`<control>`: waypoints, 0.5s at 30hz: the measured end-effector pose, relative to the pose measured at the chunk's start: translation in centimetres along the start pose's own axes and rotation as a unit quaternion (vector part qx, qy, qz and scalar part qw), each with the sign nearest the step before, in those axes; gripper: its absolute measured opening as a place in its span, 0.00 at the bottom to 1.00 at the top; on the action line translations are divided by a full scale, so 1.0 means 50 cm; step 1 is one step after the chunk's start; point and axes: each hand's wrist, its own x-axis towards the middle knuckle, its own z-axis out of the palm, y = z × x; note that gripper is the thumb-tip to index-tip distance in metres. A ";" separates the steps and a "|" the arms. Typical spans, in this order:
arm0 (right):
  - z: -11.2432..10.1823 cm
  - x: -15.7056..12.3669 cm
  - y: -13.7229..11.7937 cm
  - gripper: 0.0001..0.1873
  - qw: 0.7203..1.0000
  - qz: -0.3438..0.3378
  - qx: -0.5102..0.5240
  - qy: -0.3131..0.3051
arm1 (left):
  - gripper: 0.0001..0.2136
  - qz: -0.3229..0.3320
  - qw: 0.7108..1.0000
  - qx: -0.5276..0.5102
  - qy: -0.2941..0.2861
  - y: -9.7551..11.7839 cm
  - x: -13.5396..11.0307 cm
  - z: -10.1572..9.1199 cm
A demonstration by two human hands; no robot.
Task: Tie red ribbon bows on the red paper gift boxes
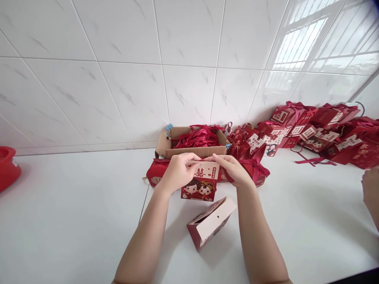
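Observation:
A red and cream gift box with a cartoon couple printed on its front is upright between my hands. My left hand pinches its upper left edge. At the top right edge, my right hand is closed with thumb and fingers together. A bit of red shows along the top between the fingertips; whether it is ribbon I cannot tell. Nearer to me, between my forearms, a second gift box stands at an angle on the table, its cream flap with a small dark hole facing up.
Behind my hands a cardboard box holds a heap of red ribbons. Several finished-looking red boxes are piled along the wall at right. Another person's hand is at the right edge. A red plastic object sits far left.

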 end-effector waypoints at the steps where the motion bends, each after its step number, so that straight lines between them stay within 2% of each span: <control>1: -0.002 0.002 0.004 0.24 1.000 -0.002 0.016 0.005 | 0.08 -0.001 1.000 -0.002 0.009 0.001 -0.001 0.000; 4: -0.012 0.006 0.016 0.23 0.997 -0.026 0.071 0.018 | 0.09 -0.007 1.000 -0.010 0.017 0.001 -0.003 -0.002; 9: -0.026 0.005 0.025 0.11 0.987 -0.054 0.152 -0.016 | 0.09 -0.015 0.999 -0.029 0.034 0.003 -0.004 -0.011; 12: -0.024 0.001 0.022 0.10 0.984 -0.058 0.167 -0.018 | 0.09 -0.020 0.998 -0.044 0.048 0.006 -0.003 -0.016; 15: -0.019 -0.005 0.014 0.09 0.986 -0.071 0.151 0.015 | 0.08 -0.013 0.997 -0.046 0.065 0.010 -0.002 -0.019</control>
